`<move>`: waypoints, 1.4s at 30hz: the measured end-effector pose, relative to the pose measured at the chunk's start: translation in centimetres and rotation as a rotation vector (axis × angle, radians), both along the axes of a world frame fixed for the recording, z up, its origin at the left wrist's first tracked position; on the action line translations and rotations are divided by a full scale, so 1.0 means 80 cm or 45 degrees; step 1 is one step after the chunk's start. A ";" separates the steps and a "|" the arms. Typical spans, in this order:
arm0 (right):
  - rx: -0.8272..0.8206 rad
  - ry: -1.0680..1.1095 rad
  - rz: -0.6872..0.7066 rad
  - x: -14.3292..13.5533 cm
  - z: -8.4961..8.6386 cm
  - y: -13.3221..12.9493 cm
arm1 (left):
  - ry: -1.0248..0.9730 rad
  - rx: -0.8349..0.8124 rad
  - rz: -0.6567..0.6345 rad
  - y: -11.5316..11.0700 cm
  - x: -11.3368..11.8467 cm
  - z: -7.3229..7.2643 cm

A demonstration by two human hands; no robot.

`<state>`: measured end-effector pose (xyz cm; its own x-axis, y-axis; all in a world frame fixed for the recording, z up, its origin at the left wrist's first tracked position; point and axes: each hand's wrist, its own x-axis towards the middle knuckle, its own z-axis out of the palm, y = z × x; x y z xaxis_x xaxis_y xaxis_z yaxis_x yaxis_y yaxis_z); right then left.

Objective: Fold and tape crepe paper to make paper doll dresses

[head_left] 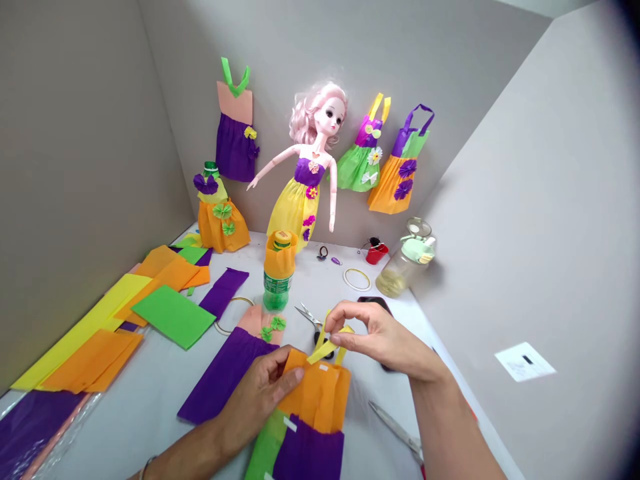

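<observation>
In front of me lies a small doll dress (pixel 320 400) with an orange top, a purple skirt part and a green part at its left. My left hand (pixel 267 387) pinches the dress at the upper left edge of the orange top. Above that top, my right hand (pixel 367 330) holds a yellow strip (pixel 324 351) between thumb and fingers. The strip's lower end meets the top edge of the orange piece. Small white tape pieces (pixel 290 423) show on the dress.
A purple and peach dress (pixel 227 370) lies at left, beside green (pixel 174 316) and orange (pixel 95 360) sheets. Scissors (pixel 395 427) lie at right, with others (pixel 309 315) behind my hands. A green bottle (pixel 277 287), a jar (pixel 400 270) and a doll (pixel 315 167) stand farther back.
</observation>
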<state>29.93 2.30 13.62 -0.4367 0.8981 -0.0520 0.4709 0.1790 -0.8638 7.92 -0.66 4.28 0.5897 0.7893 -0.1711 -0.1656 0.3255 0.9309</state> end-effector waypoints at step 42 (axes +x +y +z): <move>-0.246 -0.014 0.167 0.024 -0.064 0.030 | -0.079 0.010 0.194 0.001 -0.008 -0.008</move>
